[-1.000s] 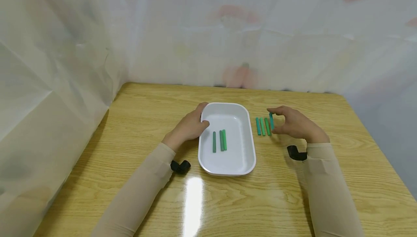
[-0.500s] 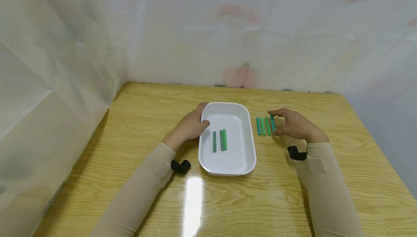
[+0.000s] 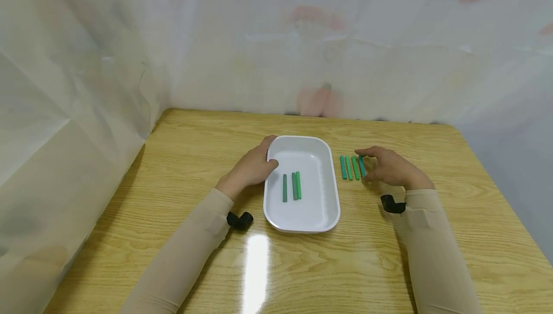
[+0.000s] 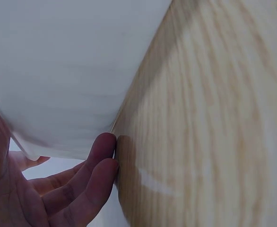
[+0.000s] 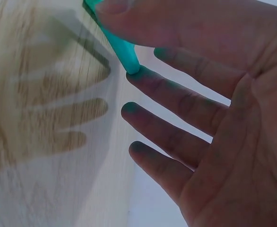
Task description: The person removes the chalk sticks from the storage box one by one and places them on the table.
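Note:
My left hand [image 3: 252, 166] grips the left side of a white tray [image 3: 318, 194], thumb over the rim; in the left wrist view its fingers lie along the outer wall, low by the table. Inside the tray are three chalk sticks: two dark green ones [image 3: 284, 188] and a brighter green one [image 3: 298, 185]. Right of the tray, my right hand [image 3: 392, 167] pinches a teal chalk stick [image 5: 123, 51] end to end between thumb and finger, low at the table. Green dust colours its fingertips [image 5: 130, 108]. Beside it lie a teal stick [image 3: 343, 167] and two green ones [image 3: 349, 168].
Both hands work on a wood-grain table [image 3: 207, 266]. A pale printed sheet [image 3: 242, 64] hangs behind the table and along its left side. Black wrist mounts [image 3: 393, 204] stick out from the sleeves.
My right hand has come down slightly with the teal chalk stick, bringing it level with the row on the table. The left hand and tray stay put.

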